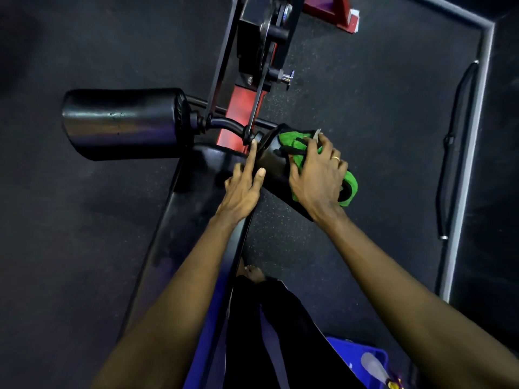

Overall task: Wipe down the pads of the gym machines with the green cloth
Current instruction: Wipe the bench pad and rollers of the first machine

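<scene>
Wiping a roller that may turn under the palm

Running from 7 o'clock up to the centre is the black bench [196,209]. The left roller pad [120,122] sits at 10 o'clock with no cloth on it. The right roller pad [276,164], just right of centre, carries the work. The right hand [317,175] lies over it, grip wide, spread fingers pressing the green cloth [292,138] onto its top. The left hand [243,189], grip also wide and holding nothing, touches the pad's inner end. If the pad spins under pressure, the bunched cloth could slide off toward 4 o'clock. The left forefinger lies beside the joint of the thin rod [257,108], where a swinging arm could nip it.
</scene>
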Available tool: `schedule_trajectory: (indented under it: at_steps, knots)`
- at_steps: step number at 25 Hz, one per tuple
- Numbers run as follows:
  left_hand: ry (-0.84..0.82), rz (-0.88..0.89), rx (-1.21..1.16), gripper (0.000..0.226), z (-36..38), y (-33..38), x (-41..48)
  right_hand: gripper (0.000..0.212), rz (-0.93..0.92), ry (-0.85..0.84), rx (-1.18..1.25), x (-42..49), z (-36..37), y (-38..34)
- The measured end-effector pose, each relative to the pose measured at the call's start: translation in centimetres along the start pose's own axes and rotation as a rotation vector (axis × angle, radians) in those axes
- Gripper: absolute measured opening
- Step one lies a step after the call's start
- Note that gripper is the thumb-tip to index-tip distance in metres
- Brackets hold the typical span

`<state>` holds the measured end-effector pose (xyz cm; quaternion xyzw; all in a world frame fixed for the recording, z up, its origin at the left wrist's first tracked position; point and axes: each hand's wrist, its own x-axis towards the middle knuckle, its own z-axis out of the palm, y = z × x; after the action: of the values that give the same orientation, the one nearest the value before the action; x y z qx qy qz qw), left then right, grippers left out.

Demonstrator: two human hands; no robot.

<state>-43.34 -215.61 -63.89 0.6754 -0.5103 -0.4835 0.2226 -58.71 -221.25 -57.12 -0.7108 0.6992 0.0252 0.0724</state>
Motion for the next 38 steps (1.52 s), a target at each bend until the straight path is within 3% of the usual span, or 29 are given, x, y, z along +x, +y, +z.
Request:
schedule_trajectory:
  at_steps: [4, 7, 11, 14, 18, 21, 23, 27, 31, 36, 38]
  knots:
    - [0.168, -0.032, -0.198, 0.074, 1.5, -0.9, -0.3, 0.054, -0.069, 0.0, 0.061, -0.3, -0.8, 1.5]
    - [0.274, -0.128, -0.291, 0.076, 1.4, -0.1, -0.2, 0.061, 0.004, -0.022, 0.135, -4.5, -0.3, 4.9]
    - [0.393, -0.155, -0.227, 0.067, 0.2, 2.0, 0.3, 0.052, 0.109, 0.011, 0.178, -1.9, -0.3, 4.7]
    - [0.482, -0.133, -0.195, 0.066, 0.3, 4.1, 1.6, 0.053, 0.082, -0.03, 0.14, 1.1, -0.7, 2.5]
    - [0.392, -0.132, -0.372, 0.052, 0.6, 0.9, 0.8, 0.057, -0.073, -0.121, 0.149, 0.6, -1.8, 2.5]
    - [0.136, -0.273, -0.53, 0.052, 1.1, -0.8, -0.4, 0.064, -0.066, -0.201, 0.175, -0.7, -2.7, 6.2]
    - [0.066, -0.305, -0.626, 0.042, 1.6, -0.8, -0.2, 0.064, -0.041, -0.206, 0.134, -1.6, -2.6, 7.4]
    - [0.117, -0.272, -0.539, 0.026, 1.9, -0.4, -0.1, 0.055, -0.032, -0.103, 0.013, -0.7, -1.6, 4.2]
    - [0.203, -0.297, -0.412, 0.043, 0.8, 0.9, 0.5, 0.056, -0.078, -0.102, 0.039, 0.7, -1.9, 0.0]
    - [0.187, -0.289, -0.758, 0.029, 0.4, 0.4, 0.6, 0.06, -0.115, -0.125, 0.041, -1.4, -2.4, 4.0]
    - [0.093, -0.275, -0.79, 0.042, 0.6, 1.0, 0.2, 0.06, -0.048, -0.138, 0.066, -3.0, -2.4, 6.7]
